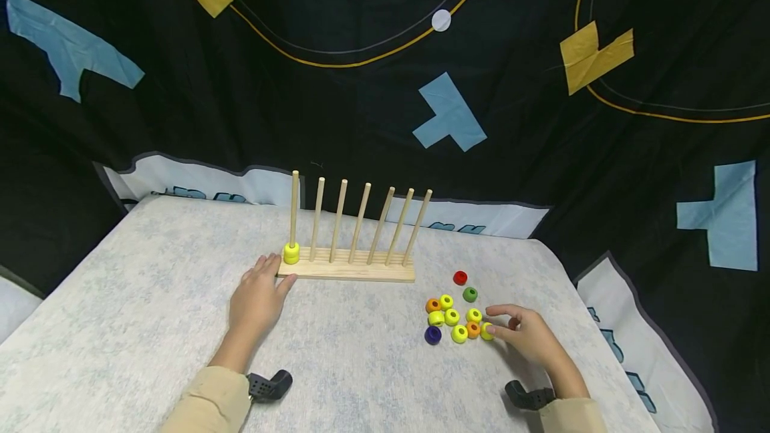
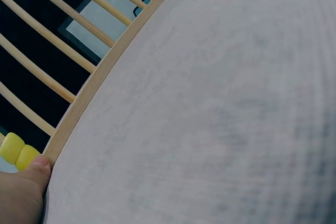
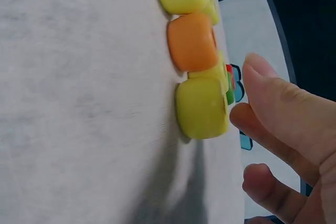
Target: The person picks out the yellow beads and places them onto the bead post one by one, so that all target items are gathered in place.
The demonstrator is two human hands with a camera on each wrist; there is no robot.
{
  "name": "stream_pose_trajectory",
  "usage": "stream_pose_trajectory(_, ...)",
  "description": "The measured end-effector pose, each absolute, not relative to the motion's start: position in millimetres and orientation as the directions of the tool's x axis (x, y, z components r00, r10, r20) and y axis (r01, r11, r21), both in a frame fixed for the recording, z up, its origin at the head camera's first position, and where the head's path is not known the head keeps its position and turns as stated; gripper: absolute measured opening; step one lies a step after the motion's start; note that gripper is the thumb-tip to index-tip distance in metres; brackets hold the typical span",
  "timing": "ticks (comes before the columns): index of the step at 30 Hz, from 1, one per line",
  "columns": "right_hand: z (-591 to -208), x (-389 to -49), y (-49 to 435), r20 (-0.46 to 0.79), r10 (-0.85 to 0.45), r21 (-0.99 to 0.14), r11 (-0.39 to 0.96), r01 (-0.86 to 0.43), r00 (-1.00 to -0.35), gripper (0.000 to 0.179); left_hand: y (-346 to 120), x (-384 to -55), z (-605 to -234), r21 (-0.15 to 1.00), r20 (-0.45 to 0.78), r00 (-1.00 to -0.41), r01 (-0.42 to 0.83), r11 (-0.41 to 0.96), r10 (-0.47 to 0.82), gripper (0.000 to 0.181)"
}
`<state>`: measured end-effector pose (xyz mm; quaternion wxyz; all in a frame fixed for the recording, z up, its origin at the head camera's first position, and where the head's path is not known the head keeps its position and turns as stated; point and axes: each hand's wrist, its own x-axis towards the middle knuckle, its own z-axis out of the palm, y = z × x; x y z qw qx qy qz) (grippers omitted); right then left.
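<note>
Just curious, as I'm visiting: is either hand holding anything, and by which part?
The left hand grips the wooden rack by its base's left end; the right hand holds nothing.

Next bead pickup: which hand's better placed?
Right, I'd say. The right hand is poised at the loose beads, thumb and fingers apart near a yellow bead. The left hand is well away from them, touching the rack's left end.

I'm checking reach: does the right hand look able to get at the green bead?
Probably yes: the right hand is close, and nothing covers the green bead from above.
</note>
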<state>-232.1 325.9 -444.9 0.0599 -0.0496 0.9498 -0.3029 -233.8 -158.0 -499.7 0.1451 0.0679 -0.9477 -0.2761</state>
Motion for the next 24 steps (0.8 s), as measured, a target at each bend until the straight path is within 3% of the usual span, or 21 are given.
stream_pose_trajectory(10,-454.3,-231.9,323.9,-0.075,-0.168,-0.601,0.794,-0.09,-0.983,0.032,-158.2,-234.2,-499.0,0.54,0.222,-0.953,-0.056,0.84,-0.206,0.064)
stream_pose_trajectory(24,-457.0,-228.7,324.2,-0.124,-0.105,-0.585,0.811,-0.013,-0.987,0.037,-157.4,-233.0,-498.7,0.544,0.222,-0.952,-0.057,0.837,-0.209,0.063)
